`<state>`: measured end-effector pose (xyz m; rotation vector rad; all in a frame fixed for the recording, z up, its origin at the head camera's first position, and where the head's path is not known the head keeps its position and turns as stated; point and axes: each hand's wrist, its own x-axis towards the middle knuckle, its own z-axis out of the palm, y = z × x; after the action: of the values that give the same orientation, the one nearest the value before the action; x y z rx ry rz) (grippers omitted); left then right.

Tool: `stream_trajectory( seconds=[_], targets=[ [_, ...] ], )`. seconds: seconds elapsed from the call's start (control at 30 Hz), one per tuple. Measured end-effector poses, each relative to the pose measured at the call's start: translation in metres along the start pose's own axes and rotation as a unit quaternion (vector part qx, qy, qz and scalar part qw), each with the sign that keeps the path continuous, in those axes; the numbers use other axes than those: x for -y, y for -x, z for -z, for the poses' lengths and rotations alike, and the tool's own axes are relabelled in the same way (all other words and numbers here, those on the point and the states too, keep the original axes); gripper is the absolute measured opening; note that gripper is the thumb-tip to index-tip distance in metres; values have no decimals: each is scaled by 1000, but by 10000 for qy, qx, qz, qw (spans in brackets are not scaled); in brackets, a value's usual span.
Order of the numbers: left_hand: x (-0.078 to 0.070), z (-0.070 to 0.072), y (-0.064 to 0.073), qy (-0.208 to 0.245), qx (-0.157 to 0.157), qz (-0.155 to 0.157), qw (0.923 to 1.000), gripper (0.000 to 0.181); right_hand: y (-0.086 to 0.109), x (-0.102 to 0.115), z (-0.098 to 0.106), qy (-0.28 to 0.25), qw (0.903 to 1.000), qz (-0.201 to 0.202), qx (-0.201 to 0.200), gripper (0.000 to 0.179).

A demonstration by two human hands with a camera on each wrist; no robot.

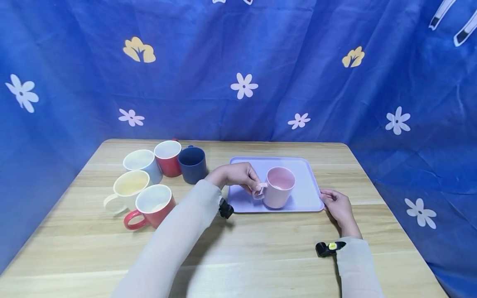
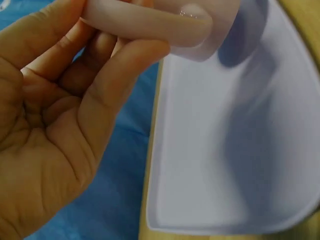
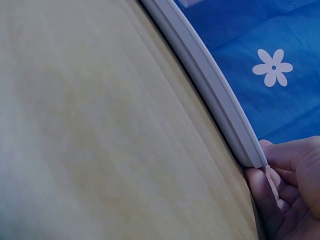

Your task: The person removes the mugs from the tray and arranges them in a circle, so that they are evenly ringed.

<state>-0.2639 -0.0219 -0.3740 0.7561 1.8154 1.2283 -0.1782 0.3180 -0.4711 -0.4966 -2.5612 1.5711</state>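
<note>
A pale pink mug (image 1: 277, 193) is over the front middle of a lilac rectangular tray (image 1: 305, 174). My left hand (image 1: 240, 176) pinches the mug's handle (image 2: 150, 22) between thumb and fingers, and the handle points left. In the left wrist view the mug casts a shadow on the tray floor. At the tray's front right corner, my right hand (image 1: 338, 207) pinches the rim, with thumb and fingers on either side of the corner (image 3: 252, 159) in the right wrist view.
Left of the tray stand several mugs: a navy one (image 1: 193, 165), a red one (image 1: 169, 159), a light blue one (image 1: 152, 165), a cream one (image 1: 128, 190) and another red one (image 1: 158, 211) at the front. A blue patterned curtain (image 1: 197, 103) hangs behind the wooden table (image 1: 253, 256).
</note>
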Motion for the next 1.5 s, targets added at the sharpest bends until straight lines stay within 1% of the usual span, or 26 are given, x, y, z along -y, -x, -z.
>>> stream_trajectory(
  seconds=[0.33, 0.5, 0.73, 0.87, 0.97, 1.03, 1.17, 1.23, 1.27, 1.33, 1.5],
  targets=[
    [2, -4, 39, -202, -213, -336, 9990, 16, 2, 3, 1, 61, 10000, -27, 31, 31],
    [6, -7, 60, -302, -356, -449, 9979, 16, 2, 1, 1, 68, 10000, -28, 23, 30],
    [11, -14, 89, -325, -446, -580, 9968, 17, 0, -1, 1, 85, 10000, 10, -34, 29],
    [19, -19, 105, -322, -704, -635, 9950, 16, 0, -1, 1, 16, 10000, 9, -39, 30],
    [27, -23, 117, -238, -912, -676, 9933, 16, 0, -1, 1, -32, 10000, 17, 0, 31],
    [31, -26, 126, -105, -1037, -657, 9924, 16, 0, 0, 1, -20, 10000, 22, 21, 31],
    [41, -33, 142, 248, -1184, -700, 9902, 19, 1, 1, 2, 5, 10000, 29, 29, 31],
    [45, -36, 148, 368, -1299, -692, 9884, 20, 1, 1, 2, 17, 10000, 43, 37, 32],
    [47, -37, 152, 354, -1372, -708, 9874, 20, 1, 0, 1, 7, 10000, 45, 43, 32],
    [51, -40, 158, 304, -1558, -679, 9850, 20, 1, 0, 1, -4, 10000, 31, 49, 31],
    [56, -46, 172, 244, -2068, -425, 9772, 20, 1, -1, 0, -16, 10000, 47, 46, 30]
  ],
)
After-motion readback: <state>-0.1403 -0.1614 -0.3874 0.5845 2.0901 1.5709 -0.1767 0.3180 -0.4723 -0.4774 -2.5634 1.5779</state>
